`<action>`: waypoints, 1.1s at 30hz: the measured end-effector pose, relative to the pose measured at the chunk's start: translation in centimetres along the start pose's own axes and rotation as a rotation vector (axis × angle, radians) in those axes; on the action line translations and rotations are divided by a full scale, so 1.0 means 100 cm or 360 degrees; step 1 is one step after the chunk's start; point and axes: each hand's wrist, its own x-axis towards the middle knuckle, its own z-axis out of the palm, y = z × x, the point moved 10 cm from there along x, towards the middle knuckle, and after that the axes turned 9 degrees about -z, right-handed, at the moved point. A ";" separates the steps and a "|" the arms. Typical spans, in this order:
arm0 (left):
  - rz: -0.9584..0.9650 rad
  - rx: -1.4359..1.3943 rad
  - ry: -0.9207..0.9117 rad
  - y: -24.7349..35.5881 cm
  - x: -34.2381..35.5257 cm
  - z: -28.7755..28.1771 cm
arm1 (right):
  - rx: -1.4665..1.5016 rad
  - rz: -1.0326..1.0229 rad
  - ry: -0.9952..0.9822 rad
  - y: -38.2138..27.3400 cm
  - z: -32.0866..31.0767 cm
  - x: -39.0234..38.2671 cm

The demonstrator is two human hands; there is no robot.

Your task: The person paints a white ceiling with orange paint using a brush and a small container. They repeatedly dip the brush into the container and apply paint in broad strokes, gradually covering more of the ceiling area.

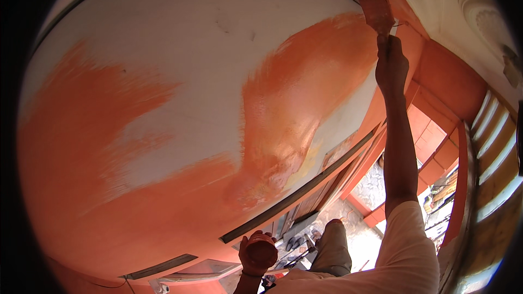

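My right arm reaches up at the right, and my right hand (392,68) grips the handle of a wide paintbrush (376,12). Its bristles, coated in orange-brown paint, lie against the upper right border of the wall (210,38). That wall is pale grey-white, with streaky orange paint (305,81) over its right, left and lower parts. Low in the middle, my left hand (248,261) is wrapped round a small paint cup (261,251), stained orange-red. How much paint the cup holds is too dark to tell.
A dark slot-like ledge (302,188) runs below the painted area, and a shorter one (158,267) lies further left. White moulding (485,11) borders the upper right. A window with bars (496,152) stands at the right. Far below, assorted items (297,242) lie on the floor.
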 end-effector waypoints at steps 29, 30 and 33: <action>-0.0066 -0.0016 -0.0126 -0.005 -0.011 0.002 | -0.0042 0.0051 0.0006 -0.099 -0.042 -0.019; -0.0064 0.0012 -0.0119 -0.005 -0.009 0.001 | -0.0057 0.0028 -0.0006 -0.111 -0.040 -0.016; -0.0064 0.0049 -0.0136 -0.008 -0.007 0.005 | -0.0017 0.0083 0.0060 -0.144 -0.037 -0.014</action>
